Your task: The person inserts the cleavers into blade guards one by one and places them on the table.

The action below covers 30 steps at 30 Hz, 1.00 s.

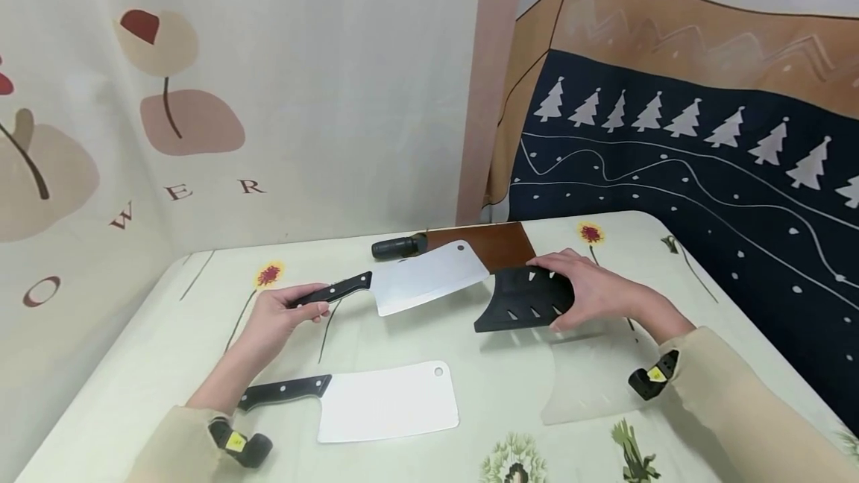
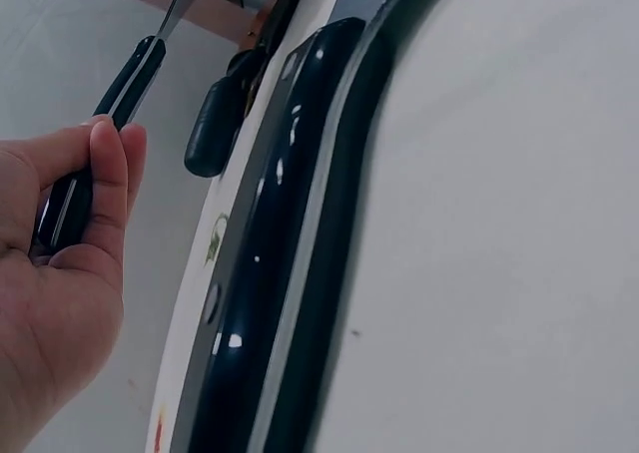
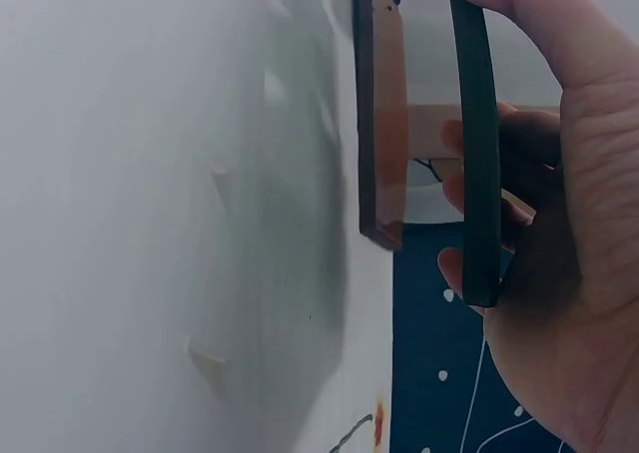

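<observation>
Steel-bladed cleaver with black riveted handle (image 1: 409, 283), held above the flower-printed tablecloth (image 1: 168, 349) by the left hand (image 1: 278, 317), whose fingers curl round the handle end. Its long axis runs left to right, blade pointing toward the black slotted plastic blade sheath (image 1: 526, 299). The right hand (image 1: 593, 291) pinches that sheath, thumb on one face and fingers on the other, just beside the blade tip. A second cleaver with white blade (image 1: 376, 399) lies flat near the left forearm; a brown cleaver-shaped board (image 1: 496, 244) lies behind.
</observation>
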### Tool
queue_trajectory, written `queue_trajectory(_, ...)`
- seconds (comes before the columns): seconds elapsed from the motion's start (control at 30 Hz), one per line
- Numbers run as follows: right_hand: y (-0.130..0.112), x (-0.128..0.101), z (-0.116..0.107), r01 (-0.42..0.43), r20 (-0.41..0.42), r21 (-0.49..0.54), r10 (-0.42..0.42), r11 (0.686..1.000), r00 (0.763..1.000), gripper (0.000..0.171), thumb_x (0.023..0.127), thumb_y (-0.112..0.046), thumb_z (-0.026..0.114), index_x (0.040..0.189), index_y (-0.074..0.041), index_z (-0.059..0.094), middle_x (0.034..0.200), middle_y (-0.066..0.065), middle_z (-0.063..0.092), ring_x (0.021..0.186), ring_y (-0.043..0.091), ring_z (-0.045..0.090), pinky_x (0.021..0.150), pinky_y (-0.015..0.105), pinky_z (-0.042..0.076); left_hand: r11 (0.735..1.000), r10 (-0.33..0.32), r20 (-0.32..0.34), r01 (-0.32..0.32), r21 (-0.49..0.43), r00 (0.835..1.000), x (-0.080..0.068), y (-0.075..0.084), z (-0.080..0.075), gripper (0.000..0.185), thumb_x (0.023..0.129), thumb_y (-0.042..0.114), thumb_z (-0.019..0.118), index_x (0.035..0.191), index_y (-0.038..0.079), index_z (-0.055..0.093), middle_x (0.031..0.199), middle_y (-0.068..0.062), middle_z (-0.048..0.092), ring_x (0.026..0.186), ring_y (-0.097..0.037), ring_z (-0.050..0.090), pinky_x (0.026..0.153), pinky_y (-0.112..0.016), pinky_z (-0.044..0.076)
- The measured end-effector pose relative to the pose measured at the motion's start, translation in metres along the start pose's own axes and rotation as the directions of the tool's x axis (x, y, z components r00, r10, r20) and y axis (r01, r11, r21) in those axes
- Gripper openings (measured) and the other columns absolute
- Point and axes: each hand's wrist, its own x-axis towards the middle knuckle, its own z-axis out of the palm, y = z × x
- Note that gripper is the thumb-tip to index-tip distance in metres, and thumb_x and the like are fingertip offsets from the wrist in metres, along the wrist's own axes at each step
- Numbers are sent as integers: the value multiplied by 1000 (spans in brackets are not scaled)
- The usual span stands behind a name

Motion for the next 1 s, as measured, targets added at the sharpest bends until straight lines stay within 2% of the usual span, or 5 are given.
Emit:
queue_trajectory(0.37,-1,0,3,-3,-9,15,3,1000,1000,96,65,-40,93,146,-9,53,142,14,55,123,32,45,94,57,45,1000,5,27,-4,-18,1000,0,2,4,46,94,14,75,135,-3,64,93,-12,76,86,-15,67,82,-26,48)
queue_trajectory(0.63,-2,2,3,-13,-16,37,14,999,1000,95,65,-38,93,146,-10,53,143,14,54,126,33,45,96,59,46,1000,26,-4,-26,-5,1000,2,-4,0,43,94,9,73,134,-5,64,90,-10,76,83,-14,68,80,-24,49)
queue_trajectory(0.87,-3,5,5,-7,-26,32,8,999,1000,95,65,-39,93,146,-11,53,142,13,54,125,31,45,95,57,45,999,3,5,-3,-41,1000,1,-5,1,46,94,11,75,135,-5,63,101,-13,75,85,-14,67,81,-25,52)
queue_trajectory(1.0,-2,6,6,-10,-26,32,11,999,1000,95,65,-39,93,146,-11,53,142,13,54,125,31,45,95,57,45,999,-17,1,17,-46,1000,0,-6,0,47,95,12,74,137,-5,62,99,-10,77,86,-13,67,82,-25,52)
